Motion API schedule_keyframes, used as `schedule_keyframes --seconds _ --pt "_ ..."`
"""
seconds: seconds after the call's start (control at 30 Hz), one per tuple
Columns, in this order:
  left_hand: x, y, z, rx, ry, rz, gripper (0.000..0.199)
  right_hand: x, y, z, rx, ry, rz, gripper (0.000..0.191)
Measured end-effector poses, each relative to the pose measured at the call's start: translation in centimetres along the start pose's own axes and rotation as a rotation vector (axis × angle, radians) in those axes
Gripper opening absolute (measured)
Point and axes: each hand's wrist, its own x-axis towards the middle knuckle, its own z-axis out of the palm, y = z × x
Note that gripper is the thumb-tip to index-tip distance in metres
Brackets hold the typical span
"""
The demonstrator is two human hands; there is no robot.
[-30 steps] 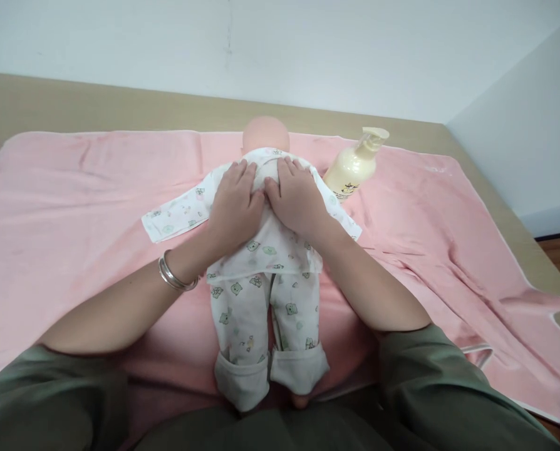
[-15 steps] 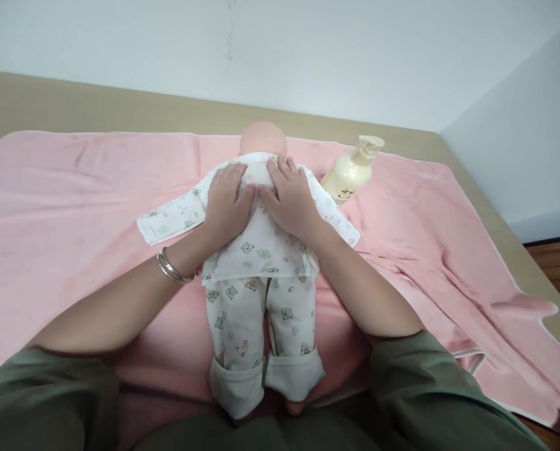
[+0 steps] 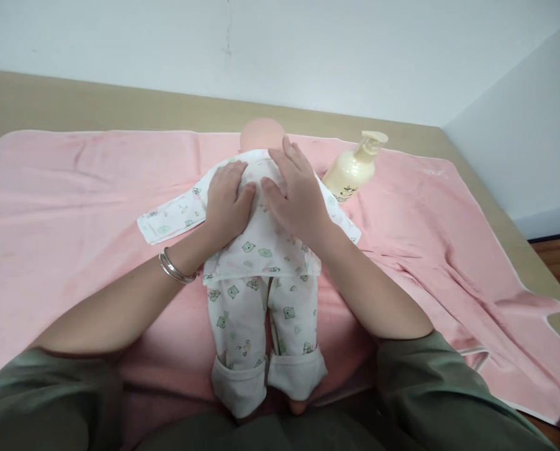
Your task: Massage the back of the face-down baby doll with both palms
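Left hand (image 3: 229,203) is laid open and flat on the upper back of the doll (image 3: 264,241), which is placed face down on the pink blanket (image 3: 73,207). Right hand (image 3: 301,197) is held open, tilted, at the other shoulder; full palm contact cannot be told. Printed trousers (image 3: 240,307) are turned up at the ankles. Pump bottle (image 3: 352,170) is set beside the right-side sleeve (image 3: 348,227).

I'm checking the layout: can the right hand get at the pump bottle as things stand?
Probably yes: the right hand isn't gripping anything, and the pump bottle is close on its right. The doll's sleeve overlaps the bottle's base, but the pump head looks unobstructed.
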Motion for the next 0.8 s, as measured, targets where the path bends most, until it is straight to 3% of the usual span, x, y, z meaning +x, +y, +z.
schedule_keyframes --seconds 0.1,0.3,0.5,0.7,0.8 --pt "0.0 0.1 -0.1 -0.015 0.004 -0.009 0.048 -0.7 -0.7 -0.2 -0.047 0.069 -0.031 0.057" --pt "0.0 -0.4 0.2 -0.025 0.014 -0.006 0.053 -0.6 0.0 2.4 -0.031 -0.003 -0.006 0.055" --pt "0.0 -0.4 0.4 -0.033 0.019 0.000 0.052 -0.3 0.8 2.1 0.075 0.175 -0.086 0.054" --pt "0.1 -0.6 0.5 -0.042 0.022 0.002 0.051 -0.1 0.6 2.2 0.044 -0.109 -0.010 0.059" --pt "0.0 -0.6 0.5 -0.039 0.035 0.011 0.053 -0.4 0.5 1.1 0.107 -0.059 -0.029 0.056"
